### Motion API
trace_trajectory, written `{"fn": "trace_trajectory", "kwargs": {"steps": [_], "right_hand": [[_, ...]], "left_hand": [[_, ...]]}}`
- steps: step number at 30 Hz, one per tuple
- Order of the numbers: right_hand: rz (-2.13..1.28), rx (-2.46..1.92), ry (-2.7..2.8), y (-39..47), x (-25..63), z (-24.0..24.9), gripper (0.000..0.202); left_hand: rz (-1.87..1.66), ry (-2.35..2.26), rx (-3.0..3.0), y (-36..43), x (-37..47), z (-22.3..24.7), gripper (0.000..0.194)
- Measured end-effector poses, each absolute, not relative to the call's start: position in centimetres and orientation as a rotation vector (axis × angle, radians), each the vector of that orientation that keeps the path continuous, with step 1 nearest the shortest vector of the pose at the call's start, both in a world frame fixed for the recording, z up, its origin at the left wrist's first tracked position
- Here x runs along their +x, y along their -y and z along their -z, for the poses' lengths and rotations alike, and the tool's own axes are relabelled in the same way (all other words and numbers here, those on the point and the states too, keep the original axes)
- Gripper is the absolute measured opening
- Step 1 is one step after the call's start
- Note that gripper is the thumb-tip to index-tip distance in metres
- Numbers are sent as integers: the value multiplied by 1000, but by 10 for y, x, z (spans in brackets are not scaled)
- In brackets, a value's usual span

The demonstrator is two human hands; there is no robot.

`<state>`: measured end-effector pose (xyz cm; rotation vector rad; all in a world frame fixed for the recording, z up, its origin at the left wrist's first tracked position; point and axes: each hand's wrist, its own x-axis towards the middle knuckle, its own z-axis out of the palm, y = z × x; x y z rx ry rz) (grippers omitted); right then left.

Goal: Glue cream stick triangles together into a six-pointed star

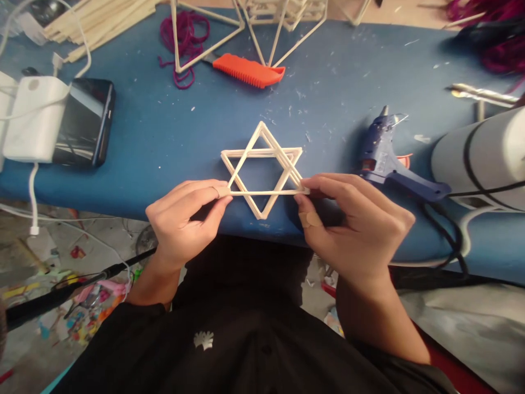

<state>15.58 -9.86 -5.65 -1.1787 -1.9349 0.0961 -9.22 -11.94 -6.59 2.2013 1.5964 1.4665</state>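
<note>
A six-pointed star of pale wooden sticks (283, 178) lies at the front of the blue table, made of overlapping triangles with several layers of sticks. My left hand (186, 213) pinches its lower left corner between thumb and fingers. At the lower right corner, my right hand (355, 221) pinches the sticks the same way, with a bandage-like strip round the thumb. One stick runs straight between the two hands. The star's lowest point sits between them, near the table's front edge.
Blue table (164, 126) holds an orange cutter (248, 70), purple yarn (186, 33) and stick frames (270, 33) at the back. A blue glue gun (381, 148) and white cylinder (484, 153) stand right; a phone (84, 120) and white power bank (36, 117) lie left.
</note>
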Motion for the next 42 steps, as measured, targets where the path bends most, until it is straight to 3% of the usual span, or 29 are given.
{"fn": "trace_trajectory", "kwargs": {"steps": [5, 10, 28, 31, 34, 38, 42], "right_hand": [[-180, -1254, 1910, 101, 158, 56, 29], [-223, -1249, 1924, 101, 158, 53, 28], [-304, -1178, 1919, 99, 156, 45, 16], [-347, -1144, 1935, 97, 159, 38, 17], [-259, -1135, 1963, 93, 162, 26, 18], [-145, -1184, 2019, 88, 157, 5, 19], [-115, -1315, 2089, 83, 144, -5, 13]], "left_hand": [[-1450, -1692, 2031, 120, -93, 66, 37], [-1408, -1660, 2128, 118, -93, 61, 13], [-1319, -1563, 2172, 112, -103, 50, 12], [-1266, -1489, 2219, 105, -109, 42, 19], [-1257, -1432, 2283, 89, -112, 31, 21], [-1210, -1463, 2280, 61, -109, 19, 8], [-1056, -1458, 2266, 41, -104, 15, 12]]}}
